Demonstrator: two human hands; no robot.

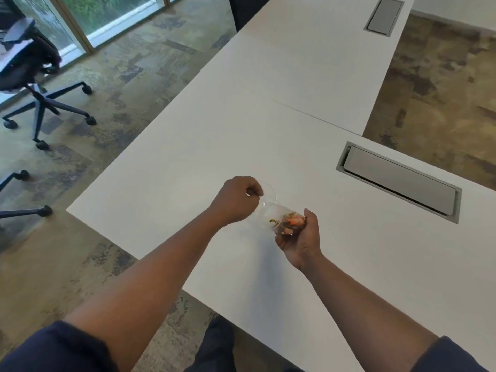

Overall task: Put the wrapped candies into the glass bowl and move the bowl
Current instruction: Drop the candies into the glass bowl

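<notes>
A clear glass bowl [267, 193] stands on the white table [188, 162] near its front edge, and my left hand [236, 201] pinches its near rim. Just to its right my right hand [302, 238] cups a second clear glass vessel [276, 214]. This vessel is tilted on its side with its mouth toward the bowl. Several wrapped candies [291, 222], orange and gold, lie inside the tilted vessel against my palm. I cannot tell whether any candy lies in the bowl under my left hand.
A grey cable hatch [400, 181] is set into the table to the right, with another hatch [384, 16] at the far end. A seam [316, 116] crosses the tabletop. Office chairs [29, 65] stand on the carpet at left.
</notes>
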